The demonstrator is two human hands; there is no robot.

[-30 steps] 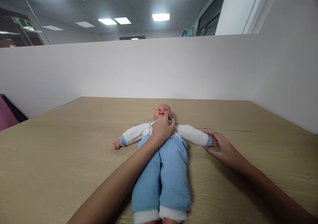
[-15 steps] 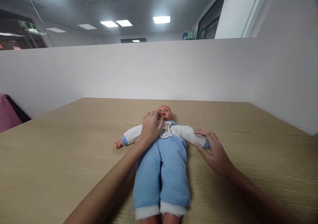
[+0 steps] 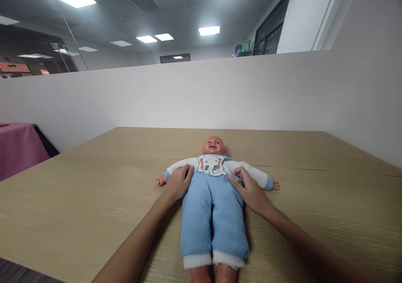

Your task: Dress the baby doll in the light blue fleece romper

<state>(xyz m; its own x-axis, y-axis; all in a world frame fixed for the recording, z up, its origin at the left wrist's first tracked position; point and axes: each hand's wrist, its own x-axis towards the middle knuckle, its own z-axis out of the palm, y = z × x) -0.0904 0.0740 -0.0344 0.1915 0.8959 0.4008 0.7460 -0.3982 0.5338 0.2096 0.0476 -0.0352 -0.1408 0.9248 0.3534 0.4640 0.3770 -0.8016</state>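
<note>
A baby doll (image 3: 213,145) lies on its back on the wooden table, arms spread and legs toward me. It wears a fleece outfit (image 3: 196,216) with blue trousers, white sleeves and an elephant patch (image 3: 211,165) on the chest. At the waist on the left side, my left hand (image 3: 179,182) is closed on the cloth, its fingers close together. My right hand (image 3: 249,189) has curled fingers and thumb at the cloth on the opposite side of the waist. Some fingertips of both hands are hidden. Both doll hands show beyond the blue cuffs.
The wooden table (image 3: 94,182) reaches back to a low white partition (image 3: 204,94). On the right stands a white wall (image 3: 367,94). A pink cloth-like thing (image 3: 21,149) is past the table's left edge. Dark floor (image 3: 19,272) shows at the lower left.
My left hand has moved from the doll's face and chest down to its left-side waist. My right hand has left the sleeve for the waist, uncovering the doll's hand. The view has shifted slightly.
</note>
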